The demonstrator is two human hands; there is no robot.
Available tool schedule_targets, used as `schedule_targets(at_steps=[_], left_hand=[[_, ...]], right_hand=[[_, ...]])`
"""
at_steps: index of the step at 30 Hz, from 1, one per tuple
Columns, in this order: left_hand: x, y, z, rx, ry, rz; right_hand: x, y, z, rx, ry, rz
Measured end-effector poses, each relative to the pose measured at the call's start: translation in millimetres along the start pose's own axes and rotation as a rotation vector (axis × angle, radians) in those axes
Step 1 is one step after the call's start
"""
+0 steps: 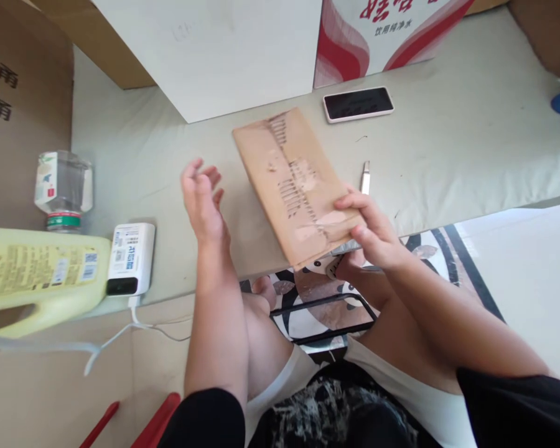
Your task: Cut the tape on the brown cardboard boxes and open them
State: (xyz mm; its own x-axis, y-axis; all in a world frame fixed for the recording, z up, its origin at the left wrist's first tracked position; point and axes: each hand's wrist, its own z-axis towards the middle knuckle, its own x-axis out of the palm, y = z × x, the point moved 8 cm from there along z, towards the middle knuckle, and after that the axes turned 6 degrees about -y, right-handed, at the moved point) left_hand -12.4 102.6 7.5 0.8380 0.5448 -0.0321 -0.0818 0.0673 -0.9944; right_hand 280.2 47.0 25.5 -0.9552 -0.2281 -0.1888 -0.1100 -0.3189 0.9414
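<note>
Cardboard point(298, 186), a flat torn piece, sits pinched at its near corner in my right hand point(371, 230), thumb on top, fingers under, hanging over the table's point(471, 143) near edge. It looks light and stiff but creasable, so I'd say grip the edges. My left hand point(203, 199) hovers open and empty beside it. Phone point(358, 103) lies beyond, toward the far edge.

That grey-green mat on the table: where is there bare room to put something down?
Bare mat stretches right of the phone and small tool. A smaller patch lies between the clear jar and the left hand. The near-left corner is crowded: yellow jug, power bank.
</note>
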Motion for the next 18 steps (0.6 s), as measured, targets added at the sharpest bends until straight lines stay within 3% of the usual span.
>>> schedule_targets(at_steps=[2,5,8,12,18], left_hand=[[-2.0,-15.9,-1.0,0.234,-0.023,-0.129],[8.3,-26.4,-7.2,0.361,0.068,-0.157],[16.9,-25.9,-10.5,0.326,0.117,-0.212],[19.3,-23.9,-11.0,0.27,0.094,-0.257],[21.3,-27.3,-13.9,0.234,0.117,-0.234]], right_hand=[[15.6,10.4,-1.9,-0.067,0.105,0.128],[27.6,13.8,-4.8,-0.07,0.164,0.231],[29.2,11.5,-5.9,-0.055,0.165,0.246],[24.5,11.7,-5.2,-0.067,0.1,0.194],[24.7,11.8,-6.0,0.056,-0.002,0.147]])
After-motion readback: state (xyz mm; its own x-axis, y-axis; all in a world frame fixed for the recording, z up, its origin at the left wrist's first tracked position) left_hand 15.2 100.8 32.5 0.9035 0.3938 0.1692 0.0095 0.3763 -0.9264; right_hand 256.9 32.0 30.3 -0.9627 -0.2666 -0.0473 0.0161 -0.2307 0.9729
